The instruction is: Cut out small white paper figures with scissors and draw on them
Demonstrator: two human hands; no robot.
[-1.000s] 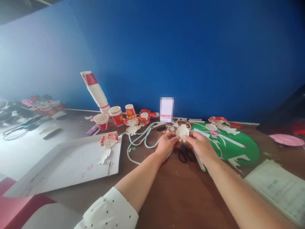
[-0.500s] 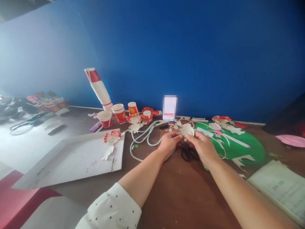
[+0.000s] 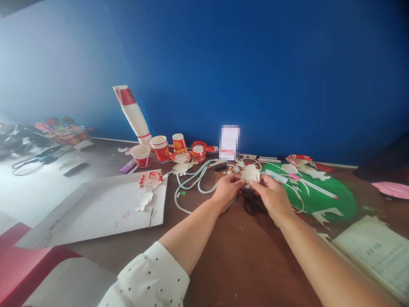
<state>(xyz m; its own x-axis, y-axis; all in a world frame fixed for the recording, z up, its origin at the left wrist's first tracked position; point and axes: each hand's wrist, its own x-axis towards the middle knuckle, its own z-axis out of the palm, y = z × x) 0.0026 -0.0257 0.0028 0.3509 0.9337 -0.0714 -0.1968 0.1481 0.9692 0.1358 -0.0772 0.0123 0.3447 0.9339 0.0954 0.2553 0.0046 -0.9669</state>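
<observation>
Together, our left hand and right hand pinch a paper cutout by its lower edge, right of frame centre, fingers closed, seemingly to steady it.

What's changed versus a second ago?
Camera view shifted a little, so the scene sits slightly further right in frame. Nothing visibly taken or let go: left hand and right hand keep hold of the white paper cutout. Scissors and paper cups stayed put.

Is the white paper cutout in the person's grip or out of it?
In grip: the left hand and right hand pinch the white paper cutout near its lower edge.
</observation>
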